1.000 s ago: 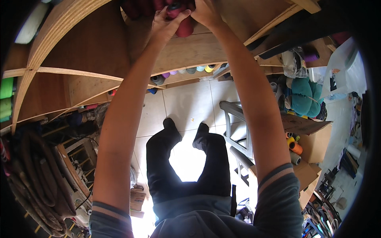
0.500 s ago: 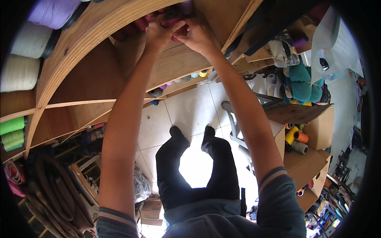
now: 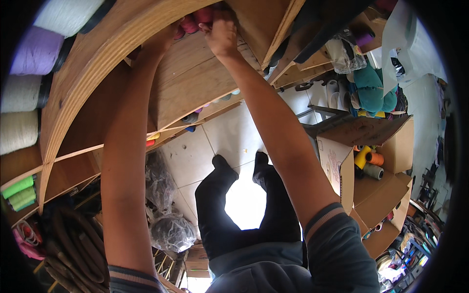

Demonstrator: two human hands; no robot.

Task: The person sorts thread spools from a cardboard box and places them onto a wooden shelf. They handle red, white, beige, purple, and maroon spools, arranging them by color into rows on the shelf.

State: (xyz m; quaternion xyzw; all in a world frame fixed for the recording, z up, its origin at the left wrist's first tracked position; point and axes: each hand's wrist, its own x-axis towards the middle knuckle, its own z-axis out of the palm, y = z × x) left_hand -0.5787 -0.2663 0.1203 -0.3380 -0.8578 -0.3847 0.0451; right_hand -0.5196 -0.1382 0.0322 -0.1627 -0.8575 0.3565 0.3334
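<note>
Both of my arms reach up into a wooden shelf compartment [image 3: 195,63] that holds several dark red thread spools [image 3: 202,15]. My right hand [image 3: 222,35] is at the right end of the red spools, its thumb against one and its fingers curled round it; the fingertips are partly lost in shadow. Further left, my left hand [image 3: 168,33] reaches behind the curved wooden edge [image 3: 93,68], beside another red spool [image 3: 188,24]. Its fingers are mostly hidden, so their grip does not show.
White and purple thread cones [image 3: 36,51] stand at the upper left, green spools [image 3: 20,193] below them. An open cardboard box [image 3: 381,190] with orange, yellow and grey cones is at the right. Plastic bags [image 3: 171,232] lie on the tiled floor [image 3: 195,146].
My hands, close together over a red spool before, are now apart. The left has moved left behind the curved edge; the right has shifted slightly left. The view has turned a little.
</note>
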